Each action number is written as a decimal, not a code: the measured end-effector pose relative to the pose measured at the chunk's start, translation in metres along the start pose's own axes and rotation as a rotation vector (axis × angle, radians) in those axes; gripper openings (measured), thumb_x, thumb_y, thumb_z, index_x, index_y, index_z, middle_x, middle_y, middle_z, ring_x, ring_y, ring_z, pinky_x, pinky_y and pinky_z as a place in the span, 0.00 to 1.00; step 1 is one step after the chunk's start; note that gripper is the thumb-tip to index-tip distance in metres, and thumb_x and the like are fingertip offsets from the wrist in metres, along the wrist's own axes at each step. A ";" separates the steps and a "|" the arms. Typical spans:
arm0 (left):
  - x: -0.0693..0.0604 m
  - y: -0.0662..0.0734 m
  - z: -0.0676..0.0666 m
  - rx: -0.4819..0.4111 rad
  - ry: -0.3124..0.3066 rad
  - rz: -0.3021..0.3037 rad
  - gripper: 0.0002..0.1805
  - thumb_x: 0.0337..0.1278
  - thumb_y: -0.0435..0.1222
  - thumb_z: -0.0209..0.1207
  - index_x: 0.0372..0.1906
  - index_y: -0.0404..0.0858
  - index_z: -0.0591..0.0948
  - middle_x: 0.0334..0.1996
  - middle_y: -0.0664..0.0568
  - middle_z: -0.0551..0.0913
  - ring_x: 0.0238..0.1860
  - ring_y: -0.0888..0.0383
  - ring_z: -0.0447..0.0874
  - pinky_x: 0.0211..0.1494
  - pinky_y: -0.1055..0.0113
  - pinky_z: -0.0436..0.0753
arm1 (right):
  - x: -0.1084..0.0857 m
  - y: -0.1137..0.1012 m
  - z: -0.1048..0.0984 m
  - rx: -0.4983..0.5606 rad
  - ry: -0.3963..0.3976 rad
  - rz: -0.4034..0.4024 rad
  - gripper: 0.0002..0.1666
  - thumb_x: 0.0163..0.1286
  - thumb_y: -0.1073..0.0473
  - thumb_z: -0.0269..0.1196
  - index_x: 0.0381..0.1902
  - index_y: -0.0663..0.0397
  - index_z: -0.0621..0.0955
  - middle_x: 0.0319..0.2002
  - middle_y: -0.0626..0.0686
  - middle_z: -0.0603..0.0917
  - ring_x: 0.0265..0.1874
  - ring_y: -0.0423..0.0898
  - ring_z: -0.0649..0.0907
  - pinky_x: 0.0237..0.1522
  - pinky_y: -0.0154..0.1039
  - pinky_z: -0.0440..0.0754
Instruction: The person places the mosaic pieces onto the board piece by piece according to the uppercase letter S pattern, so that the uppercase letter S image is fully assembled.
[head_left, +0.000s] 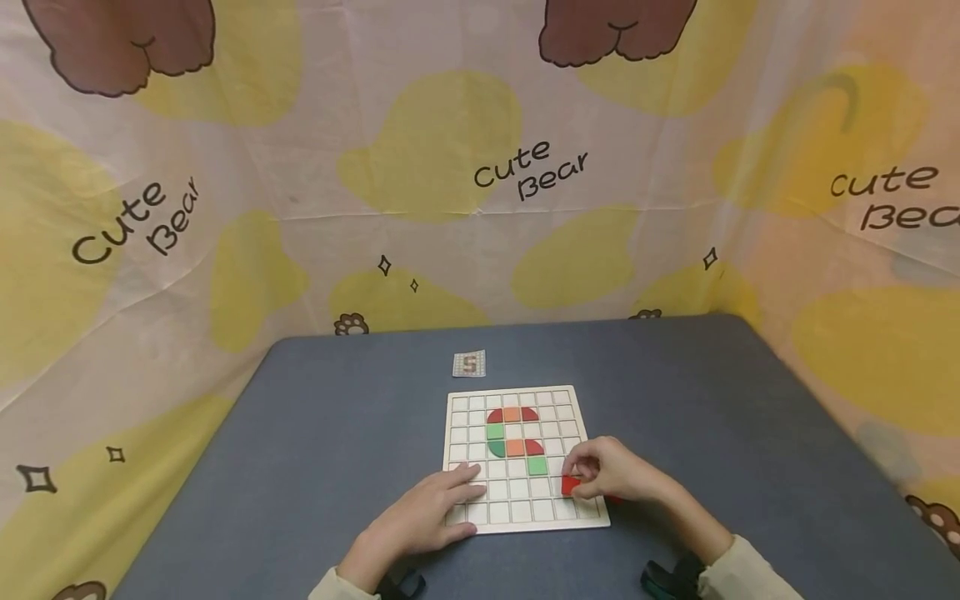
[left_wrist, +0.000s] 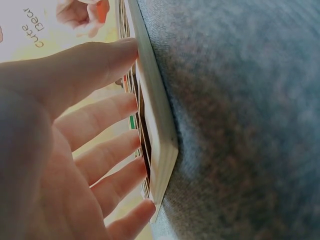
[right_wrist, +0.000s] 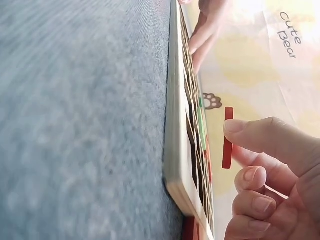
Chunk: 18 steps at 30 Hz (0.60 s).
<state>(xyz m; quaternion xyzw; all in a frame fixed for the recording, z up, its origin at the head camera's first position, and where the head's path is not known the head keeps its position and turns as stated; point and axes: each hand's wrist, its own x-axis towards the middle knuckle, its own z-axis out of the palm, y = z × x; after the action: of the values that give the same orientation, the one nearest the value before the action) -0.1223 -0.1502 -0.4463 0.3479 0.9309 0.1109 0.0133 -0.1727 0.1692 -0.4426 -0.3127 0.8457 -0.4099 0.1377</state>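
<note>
A square wooden grid board lies on the table. Set in its cells are dark red, orange and green tiles, some square and some quarter-round, forming a curved figure. My left hand rests its spread fingers on the board's near left part; the left wrist view has its fingertips along the edge. With thumb and fingers my right hand pinches a red tile over the near right cells. The right wrist view shows this tile edge-on, apart from the board.
Behind the board a small card with a gridded figure lies on the blue-grey table. Another red piece sits by the board's right edge, partly hidden by my right hand. A printed cloth hangs around the table.
</note>
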 end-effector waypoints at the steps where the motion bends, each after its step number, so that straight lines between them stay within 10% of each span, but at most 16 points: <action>1: 0.000 0.000 0.000 0.001 0.005 0.005 0.25 0.57 0.48 0.62 0.59 0.45 0.79 0.65 0.47 0.76 0.66 0.47 0.74 0.65 0.55 0.76 | 0.001 0.000 0.001 -0.001 0.001 -0.004 0.10 0.51 0.65 0.71 0.32 0.60 0.83 0.18 0.41 0.68 0.18 0.28 0.66 0.23 0.24 0.64; 18: 0.001 0.001 0.000 -0.017 -0.039 -0.053 0.26 0.56 0.48 0.63 0.60 0.47 0.78 0.67 0.50 0.74 0.69 0.48 0.72 0.69 0.55 0.74 | 0.020 -0.006 0.013 -0.015 0.010 -0.026 0.10 0.50 0.63 0.73 0.31 0.58 0.83 0.17 0.43 0.68 0.18 0.29 0.66 0.25 0.25 0.66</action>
<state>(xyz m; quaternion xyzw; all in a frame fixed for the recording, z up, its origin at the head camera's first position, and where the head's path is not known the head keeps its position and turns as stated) -0.1223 -0.1493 -0.4458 0.3248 0.9384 0.1115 0.0373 -0.1789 0.1460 -0.4454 -0.3224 0.8454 -0.4068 0.1257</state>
